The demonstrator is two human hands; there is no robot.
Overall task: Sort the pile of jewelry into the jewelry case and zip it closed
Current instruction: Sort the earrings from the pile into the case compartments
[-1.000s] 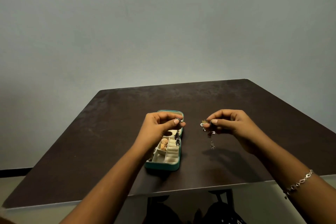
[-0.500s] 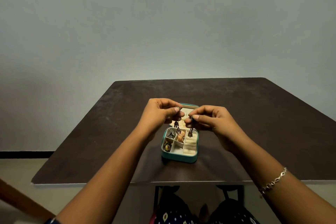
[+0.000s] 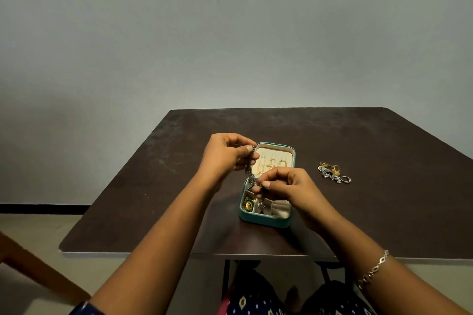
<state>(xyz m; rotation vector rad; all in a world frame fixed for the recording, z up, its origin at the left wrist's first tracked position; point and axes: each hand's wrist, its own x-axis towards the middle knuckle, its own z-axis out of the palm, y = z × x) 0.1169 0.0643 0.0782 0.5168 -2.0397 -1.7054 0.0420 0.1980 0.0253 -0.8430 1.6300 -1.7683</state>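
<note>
A teal jewelry case (image 3: 266, 220) lies open on the dark table (image 3: 384, 212), cream compartments toward me and the lid away. Gold pieces hang in the lid; a gold and green piece (image 3: 248, 204) sits in the front left compartment. My left hand (image 3: 225, 158) pinches a dark dangling earring (image 3: 248, 170) over the case's left edge. My right hand (image 3: 289, 186) pinches a second dark earring (image 3: 261, 206), which hangs down into the front compartments. A small pile of jewelry (image 3: 332, 171) with a silver ring (image 3: 345, 179) lies on the table to the right of the case.
The table's near edge (image 3: 204, 254) runs just in front of the case. A wooden chair part (image 3: 38, 271) shows at the lower left. A plain grey wall stands behind the table. A silver bracelet (image 3: 373, 270) circles my right wrist.
My right hand has moved toward me and lowered its earring into the case's front compartments. The view has shifted left, bringing the jewelry pile into sight. My left hand keeps its earring.
</note>
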